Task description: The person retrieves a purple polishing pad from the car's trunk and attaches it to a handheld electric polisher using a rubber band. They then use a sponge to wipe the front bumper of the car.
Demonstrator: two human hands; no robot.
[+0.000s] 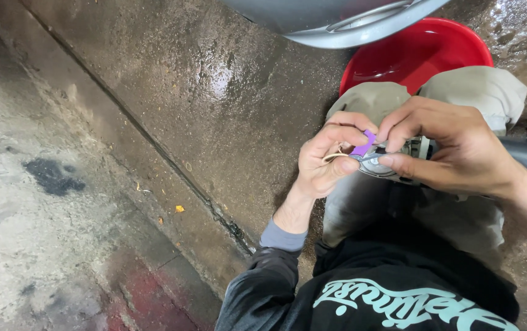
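A small purple clip [363, 144] is pinched by the left hand [324, 160] against a round metal part [398, 160], gripped by the right hand [459, 150]; careful fingertip control seems needed.

A small purple tab [363, 144] juts from a round grey metal part [392, 160] (mostly hidden).

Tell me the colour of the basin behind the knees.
Red; the basin shows clearly in the head view.

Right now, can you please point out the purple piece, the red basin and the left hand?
purple piece [363, 146]: head view, on the middle of its flat purple strip.
red basin [425, 50]: head view, on its bare inner wall.
left hand [327, 160]: head view, on the middle of the hand.
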